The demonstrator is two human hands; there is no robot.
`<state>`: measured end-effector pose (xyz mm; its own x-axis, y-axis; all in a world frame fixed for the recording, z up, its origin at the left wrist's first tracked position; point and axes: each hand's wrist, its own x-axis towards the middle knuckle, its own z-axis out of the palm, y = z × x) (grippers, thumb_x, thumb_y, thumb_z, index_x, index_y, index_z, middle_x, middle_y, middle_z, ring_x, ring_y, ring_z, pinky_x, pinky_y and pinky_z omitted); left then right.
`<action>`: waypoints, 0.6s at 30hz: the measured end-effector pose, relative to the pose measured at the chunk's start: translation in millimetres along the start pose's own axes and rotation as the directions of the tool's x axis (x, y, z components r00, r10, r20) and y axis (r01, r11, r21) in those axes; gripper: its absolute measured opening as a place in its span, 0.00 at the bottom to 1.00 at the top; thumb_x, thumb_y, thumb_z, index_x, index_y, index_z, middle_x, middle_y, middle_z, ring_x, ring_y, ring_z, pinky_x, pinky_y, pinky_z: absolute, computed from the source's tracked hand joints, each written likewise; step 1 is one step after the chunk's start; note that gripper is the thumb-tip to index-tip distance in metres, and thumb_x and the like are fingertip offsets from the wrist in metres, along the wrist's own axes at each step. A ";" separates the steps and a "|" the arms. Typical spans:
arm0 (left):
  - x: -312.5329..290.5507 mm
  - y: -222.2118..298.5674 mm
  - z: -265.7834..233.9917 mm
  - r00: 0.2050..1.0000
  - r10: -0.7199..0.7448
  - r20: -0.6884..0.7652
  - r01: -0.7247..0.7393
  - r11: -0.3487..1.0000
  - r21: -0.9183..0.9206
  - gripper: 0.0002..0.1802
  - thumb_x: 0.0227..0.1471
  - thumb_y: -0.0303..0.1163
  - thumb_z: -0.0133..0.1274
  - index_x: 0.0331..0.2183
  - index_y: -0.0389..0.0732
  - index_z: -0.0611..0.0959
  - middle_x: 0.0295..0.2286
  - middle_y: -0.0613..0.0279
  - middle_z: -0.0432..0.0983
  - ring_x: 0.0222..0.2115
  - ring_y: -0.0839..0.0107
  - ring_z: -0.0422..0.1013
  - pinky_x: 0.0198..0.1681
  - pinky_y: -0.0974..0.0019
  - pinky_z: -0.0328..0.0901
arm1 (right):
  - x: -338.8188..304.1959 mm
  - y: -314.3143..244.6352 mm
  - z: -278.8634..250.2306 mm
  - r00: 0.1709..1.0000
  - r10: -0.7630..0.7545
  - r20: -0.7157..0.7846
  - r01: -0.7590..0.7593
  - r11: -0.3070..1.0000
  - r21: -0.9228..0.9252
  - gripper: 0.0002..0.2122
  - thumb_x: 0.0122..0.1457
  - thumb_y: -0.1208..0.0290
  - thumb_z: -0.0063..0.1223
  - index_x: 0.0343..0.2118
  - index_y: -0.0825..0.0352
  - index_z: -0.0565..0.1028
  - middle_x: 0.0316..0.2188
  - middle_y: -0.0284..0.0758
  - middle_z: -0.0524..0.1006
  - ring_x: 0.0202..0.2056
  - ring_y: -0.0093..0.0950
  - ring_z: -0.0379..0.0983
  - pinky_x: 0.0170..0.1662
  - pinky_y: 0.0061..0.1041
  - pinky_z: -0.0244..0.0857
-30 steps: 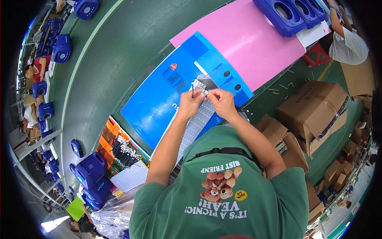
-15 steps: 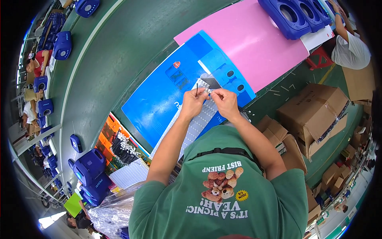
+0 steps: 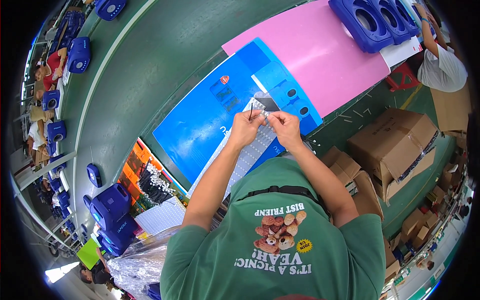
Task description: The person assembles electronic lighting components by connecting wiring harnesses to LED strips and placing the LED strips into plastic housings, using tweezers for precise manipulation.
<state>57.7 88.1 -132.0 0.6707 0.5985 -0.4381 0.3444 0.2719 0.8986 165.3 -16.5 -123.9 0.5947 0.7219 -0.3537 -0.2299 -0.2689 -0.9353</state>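
Note:
My left hand (image 3: 244,129) and my right hand (image 3: 287,131) meet over the work surface, fingertips closed together. Between them they pinch a small white connector (image 3: 264,114), its details too small to make out. A short black wire (image 3: 251,111) sticks up by the left fingers. Under both hands lies a long pale grey circuit-board panel (image 3: 247,159) with rows of small white dots. It rests slantwise on a blue printed sheet (image 3: 187,131). A dark grey piece (image 3: 270,103) lies just beyond the fingertips.
Left of me, bundled black wires with white plugs (image 3: 155,185) lie near another dotted panel (image 3: 162,217) and blue speaker housings (image 3: 111,207). A pink mat (image 3: 305,55) carries more blue housings (image 3: 362,25) at far right. Cardboard boxes (image 3: 392,142) stand right; co-workers sit along both sides.
Both hands stay together at the white connector, with only slight finger movement. The whole view has shifted a little.

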 end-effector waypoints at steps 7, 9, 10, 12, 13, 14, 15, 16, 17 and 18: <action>-5.3 6.5 1.6 1.000 0.017 -0.025 -0.013 0.990 0.140 0.09 0.49 0.24 0.51 0.34 0.32 0.81 0.23 0.66 0.76 0.25 0.83 0.68 0.27 0.76 0.63 | -5.0 -2.2 5.4 0.982 -0.179 -0.063 0.162 0.963 -0.215 0.07 0.52 0.73 0.51 0.27 0.71 0.77 0.18 0.31 0.75 0.19 0.16 0.67 0.22 0.18 0.60; -3.4 3.6 -1.8 1.000 0.016 0.024 -0.019 0.983 0.180 0.08 0.49 0.24 0.51 0.33 0.34 0.82 0.22 0.68 0.76 0.24 0.84 0.67 0.27 0.76 0.62 | -2.9 1.9 2.8 0.991 -0.135 -0.011 0.132 0.980 -0.148 0.06 0.52 0.74 0.51 0.25 0.71 0.76 0.17 0.32 0.75 0.18 0.17 0.68 0.22 0.20 0.60; -3.4 2.1 -2.4 1.000 0.017 0.018 -0.020 0.984 0.178 0.08 0.49 0.24 0.51 0.33 0.34 0.82 0.22 0.68 0.76 0.24 0.84 0.67 0.27 0.76 0.62 | -1.4 6.9 1.1 0.991 -0.136 -0.006 0.134 0.980 -0.149 0.06 0.52 0.74 0.51 0.25 0.71 0.76 0.17 0.32 0.75 0.18 0.17 0.68 0.22 0.20 0.60; -5.1 5.7 -1.8 0.999 0.009 0.048 -0.019 0.979 0.203 0.08 0.48 0.24 0.51 0.32 0.34 0.82 0.22 0.68 0.76 0.24 0.84 0.66 0.26 0.75 0.62 | 0.5 10.1 1.2 0.993 0.111 0.043 -0.115 0.985 0.127 0.06 0.51 0.74 0.50 0.24 0.71 0.76 0.16 0.33 0.74 0.18 0.19 0.68 0.22 0.21 0.60; -4.8 5.8 -0.6 0.999 0.010 0.043 -0.019 0.979 0.204 0.08 0.48 0.24 0.51 0.32 0.34 0.82 0.22 0.68 0.76 0.24 0.84 0.66 0.26 0.75 0.62 | -0.9 11.6 0.1 0.993 0.109 0.048 -0.114 0.985 0.128 0.06 0.51 0.74 0.50 0.24 0.71 0.76 0.16 0.33 0.74 0.18 0.19 0.68 0.22 0.21 0.60; -5.0 4.4 0.1 0.999 0.013 0.036 -0.021 0.970 0.243 0.08 0.49 0.25 0.51 0.32 0.34 0.82 0.22 0.68 0.76 0.24 0.84 0.67 0.26 0.75 0.62 | -5.0 0.4 1.8 1.000 -0.025 -0.002 0.025 0.995 -0.102 0.06 0.52 0.74 0.50 0.23 0.70 0.76 0.16 0.32 0.74 0.18 0.18 0.67 0.21 0.22 0.60; -5.0 2.8 1.0 0.999 0.016 0.028 -0.023 0.959 0.282 0.08 0.49 0.25 0.51 0.32 0.34 0.82 0.22 0.69 0.76 0.24 0.84 0.67 0.26 0.75 0.62 | -7.0 -5.5 4.0 0.985 -0.169 -0.019 0.153 0.932 -0.328 0.06 0.52 0.74 0.51 0.23 0.70 0.76 0.16 0.32 0.74 0.18 0.18 0.67 0.21 0.22 0.59; -4.3 -3.2 1.6 1.000 0.010 0.009 -0.012 0.969 0.248 0.08 0.49 0.25 0.51 0.32 0.34 0.82 0.22 0.69 0.76 0.24 0.84 0.67 0.27 0.75 0.62 | -6.1 -4.7 4.6 0.986 -0.168 -0.010 0.156 0.932 -0.327 0.06 0.52 0.74 0.51 0.23 0.70 0.76 0.16 0.32 0.74 0.18 0.18 0.67 0.21 0.22 0.59; -3.8 -1.2 1.2 1.000 0.010 0.006 -0.011 0.968 0.249 0.08 0.49 0.25 0.51 0.32 0.34 0.82 0.22 0.69 0.76 0.24 0.84 0.67 0.27 0.75 0.62 | -4.3 -4.3 1.8 0.966 -0.260 0.013 0.244 0.888 -0.389 0.06 0.52 0.73 0.51 0.23 0.70 0.76 0.16 0.31 0.74 0.18 0.17 0.67 0.20 0.22 0.59; -3.5 0.9 0.3 1.000 0.009 0.030 -0.015 0.980 0.200 0.07 0.48 0.25 0.51 0.31 0.34 0.82 0.21 0.67 0.76 0.23 0.83 0.67 0.26 0.74 0.63 | -3.2 -4.0 0.0 0.937 -0.347 0.042 0.329 0.832 -0.447 0.07 0.52 0.73 0.51 0.24 0.70 0.76 0.16 0.31 0.74 0.18 0.16 0.67 0.20 0.21 0.59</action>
<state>55.8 86.1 -129.7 0.6933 0.5781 -0.4303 0.4588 0.1065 0.8821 164.3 -17.7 -119.0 0.6046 0.7965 -0.0063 0.3485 -0.2715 -0.8971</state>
